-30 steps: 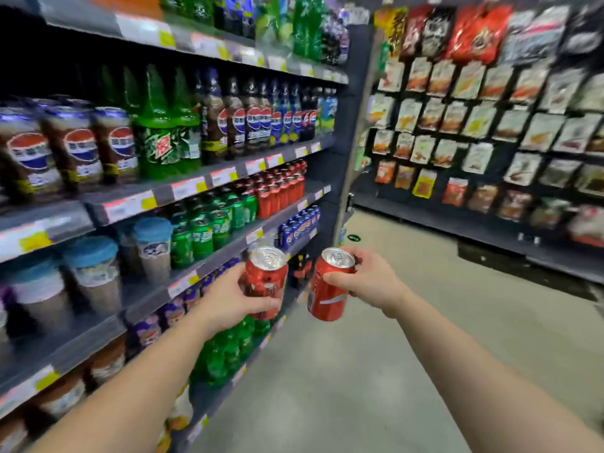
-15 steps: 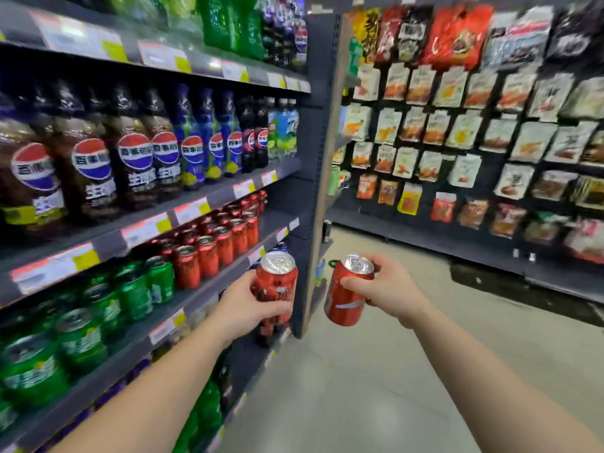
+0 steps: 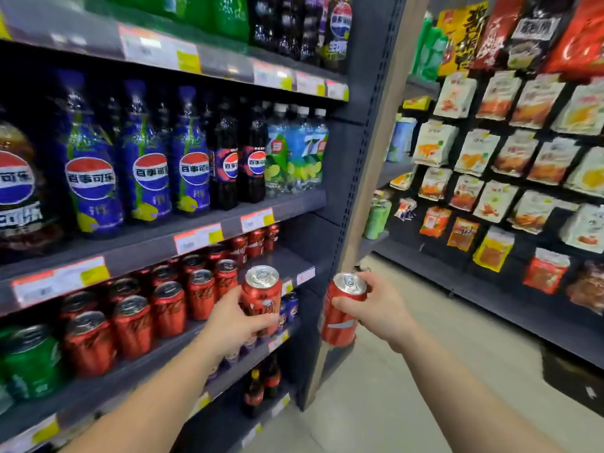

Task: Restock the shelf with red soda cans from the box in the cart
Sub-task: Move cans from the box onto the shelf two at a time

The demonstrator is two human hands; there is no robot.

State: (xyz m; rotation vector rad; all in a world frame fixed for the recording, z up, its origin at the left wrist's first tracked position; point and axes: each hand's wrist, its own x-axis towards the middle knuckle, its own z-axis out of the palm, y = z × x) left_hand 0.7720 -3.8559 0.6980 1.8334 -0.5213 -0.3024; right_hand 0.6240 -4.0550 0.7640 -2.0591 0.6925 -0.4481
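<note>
My left hand gripped a red soda can upright, just before the shelf edge beside rows of red cans. My right hand clasped a second can, tilted, over the aisle floor.

left hand and right hand outstretched, fingers curled closed

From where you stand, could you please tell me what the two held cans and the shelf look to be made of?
Left-hand can and right-hand can: probably aluminium, with bare silvery tops and glossy red printed sides. Shelf: seemingly painted metal, matt dark grey, with a perforated upright.
</note>
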